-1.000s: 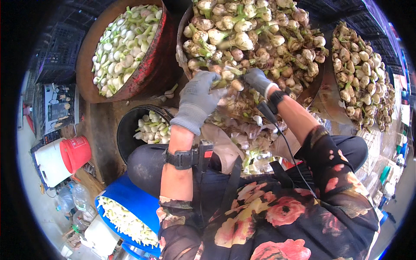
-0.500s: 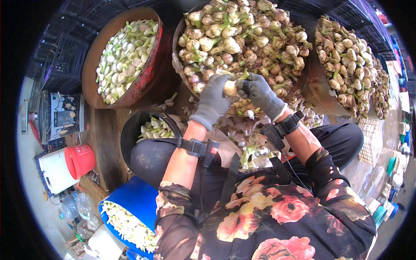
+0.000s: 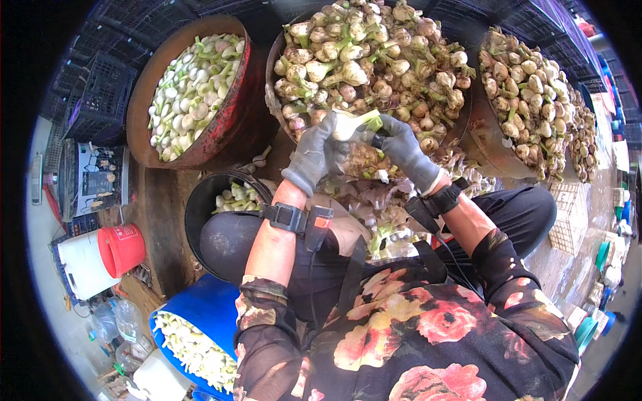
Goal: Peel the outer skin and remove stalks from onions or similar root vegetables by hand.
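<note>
In my gloved left hand (image 3: 313, 155) I grip a pale, peeled garlic bulb (image 3: 345, 127), its green stem pointing right. My gloved right hand (image 3: 409, 152) is closed beside that stem, around a small black object (image 3: 378, 141) whose kind is mostly hidden by the fingers. Both hands are over my lap, at the near edge of a large tub heaped with unpeeled, soil-stained garlic (image 3: 374, 67). Papery skins and trimmings (image 3: 391, 200) lie below them between my legs.
A rusty red tub (image 3: 234, 113) of cleaned garlic stands far left, a black bucket (image 3: 194, 214) with some bulbs nearer. Trimmed stems fill a blue barrel (image 3: 207, 294). More garlic (image 3: 528, 87) is heaped at right, near a white crate (image 3: 568, 220). A red bucket (image 3: 124, 248) lies left.
The bulb now looks whiter and cleaner and is turned with its stem to the right. My left hand has shifted slightly left and down, and its wrist has rotated.
</note>
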`<action>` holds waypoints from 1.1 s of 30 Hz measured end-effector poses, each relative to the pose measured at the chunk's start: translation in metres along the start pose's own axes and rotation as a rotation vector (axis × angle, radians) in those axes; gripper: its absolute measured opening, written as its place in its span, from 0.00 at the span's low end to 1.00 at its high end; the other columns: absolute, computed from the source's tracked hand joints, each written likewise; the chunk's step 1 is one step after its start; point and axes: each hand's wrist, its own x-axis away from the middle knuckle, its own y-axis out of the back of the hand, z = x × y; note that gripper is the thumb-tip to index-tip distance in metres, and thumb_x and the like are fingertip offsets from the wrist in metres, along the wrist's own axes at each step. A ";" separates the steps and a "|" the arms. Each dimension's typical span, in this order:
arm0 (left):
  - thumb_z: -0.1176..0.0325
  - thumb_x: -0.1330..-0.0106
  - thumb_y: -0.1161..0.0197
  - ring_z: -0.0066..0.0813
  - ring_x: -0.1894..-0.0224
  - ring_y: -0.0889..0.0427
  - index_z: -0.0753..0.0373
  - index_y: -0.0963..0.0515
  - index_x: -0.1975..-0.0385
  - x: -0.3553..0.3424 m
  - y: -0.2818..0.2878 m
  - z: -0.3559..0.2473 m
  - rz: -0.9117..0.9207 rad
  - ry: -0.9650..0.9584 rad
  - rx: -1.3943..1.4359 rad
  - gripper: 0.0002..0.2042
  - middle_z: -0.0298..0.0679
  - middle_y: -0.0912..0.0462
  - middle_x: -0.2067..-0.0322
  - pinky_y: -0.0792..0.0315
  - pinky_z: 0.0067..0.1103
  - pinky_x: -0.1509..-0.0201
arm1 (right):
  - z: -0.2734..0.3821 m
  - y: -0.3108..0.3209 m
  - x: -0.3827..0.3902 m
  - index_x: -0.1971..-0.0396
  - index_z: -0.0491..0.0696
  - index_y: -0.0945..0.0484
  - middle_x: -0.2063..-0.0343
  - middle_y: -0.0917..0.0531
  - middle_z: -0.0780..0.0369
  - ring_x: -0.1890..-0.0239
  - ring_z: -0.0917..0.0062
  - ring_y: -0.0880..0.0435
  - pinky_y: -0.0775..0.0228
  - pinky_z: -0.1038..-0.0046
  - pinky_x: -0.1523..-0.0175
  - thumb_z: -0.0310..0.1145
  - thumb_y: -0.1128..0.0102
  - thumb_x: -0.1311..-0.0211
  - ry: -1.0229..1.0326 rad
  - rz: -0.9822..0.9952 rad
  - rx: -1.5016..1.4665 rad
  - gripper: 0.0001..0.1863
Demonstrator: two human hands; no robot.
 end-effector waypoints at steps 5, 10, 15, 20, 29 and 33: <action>0.47 0.41 0.46 0.21 0.81 0.26 0.62 0.29 0.59 -0.001 -0.005 0.004 0.001 -0.086 -0.034 0.23 0.34 0.23 0.75 0.32 0.15 0.81 | 0.013 -0.006 0.001 0.58 0.41 0.26 0.67 0.20 0.67 0.69 0.87 0.24 0.31 0.85 0.64 0.24 0.41 0.46 -0.302 -0.059 -0.511 0.14; 0.49 0.41 0.44 0.17 0.80 0.28 0.62 0.29 0.58 0.003 -0.004 0.005 0.007 -0.180 -0.233 0.22 0.32 0.24 0.74 0.33 0.13 0.80 | 0.017 -0.010 0.005 0.59 0.41 0.26 0.67 0.20 0.67 0.71 0.87 0.24 0.31 0.84 0.66 0.27 0.44 0.43 -0.251 -0.007 -0.528 0.12; 0.49 0.41 0.44 0.16 0.80 0.30 0.63 0.28 0.58 0.002 -0.001 0.001 0.098 -0.061 0.017 0.22 0.31 0.25 0.75 0.36 0.11 0.80 | 0.007 -0.003 0.006 0.64 0.42 0.26 0.70 0.22 0.66 0.73 0.82 0.24 0.31 0.83 0.70 0.29 0.48 0.41 -0.367 0.098 -1.016 0.08; 0.48 0.42 0.44 0.16 0.81 0.30 0.63 0.27 0.59 0.005 0.000 -0.004 0.170 -0.059 0.048 0.23 0.31 0.25 0.76 0.35 0.12 0.80 | 0.009 -0.003 0.003 0.63 0.42 0.28 0.68 0.23 0.62 0.72 0.78 0.24 0.31 0.80 0.69 0.31 0.44 0.44 -0.457 0.017 -1.119 0.11; 0.47 0.39 0.48 0.17 0.83 0.27 0.61 0.25 0.66 0.008 -0.014 0.005 -0.064 -0.311 -0.558 0.21 0.32 0.24 0.79 0.31 0.13 0.82 | 0.025 -0.011 -0.006 0.60 0.44 0.26 0.69 0.21 0.60 0.66 0.71 0.23 0.32 0.75 0.60 0.35 0.36 0.52 0.002 -0.147 0.476 0.18; 0.47 0.39 0.48 0.15 0.83 0.28 0.63 0.25 0.67 0.007 -0.008 0.007 -0.005 -0.187 -0.446 0.22 0.32 0.24 0.79 0.30 0.14 0.82 | 0.010 -0.007 -0.008 0.63 0.42 0.25 0.67 0.21 0.66 0.67 0.83 0.24 0.32 0.82 0.61 0.27 0.42 0.46 -0.187 -0.145 -0.129 0.10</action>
